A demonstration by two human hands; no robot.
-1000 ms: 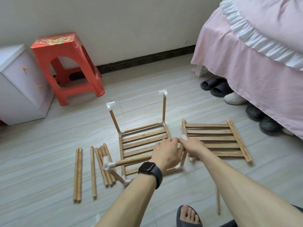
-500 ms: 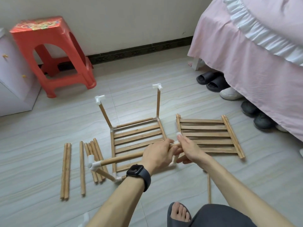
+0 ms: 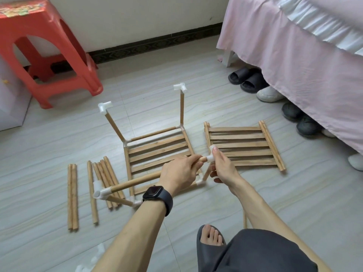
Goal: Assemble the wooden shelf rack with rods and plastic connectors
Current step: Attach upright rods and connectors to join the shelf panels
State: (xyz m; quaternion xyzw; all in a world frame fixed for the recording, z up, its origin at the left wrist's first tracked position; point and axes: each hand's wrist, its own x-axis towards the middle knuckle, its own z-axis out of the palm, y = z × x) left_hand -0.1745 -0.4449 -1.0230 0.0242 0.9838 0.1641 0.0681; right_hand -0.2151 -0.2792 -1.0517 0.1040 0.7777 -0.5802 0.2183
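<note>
The rack is seen half built on the floor, its slatted shelf lying flat and posts fitted at its corners. A top rod is held across the rack's near side. It is gripped close to its right end by the left hand, fingers wrapped round the wood (a black watch is worn on that wrist). That end of the rod is met by a white connector, which is pinched by the right hand, thumb laid on top and fingers curled underneath. Whether the rod is fully seated cannot be told.

The two hands are held close together, just apart, at the rack's near right corner. The rod's other end is sunk in a second connector at the rack's near left corner. On the rack's far side a leaning post and an upright post are each capped in white.

Just right of the rack a spare slatted panel is laid flat. Left of the rack, loose rods are lined up on the floor. Beyond the rack's far left a red stool is parked. To its far right, shoes are tucked under a pink bed skirt.
</note>
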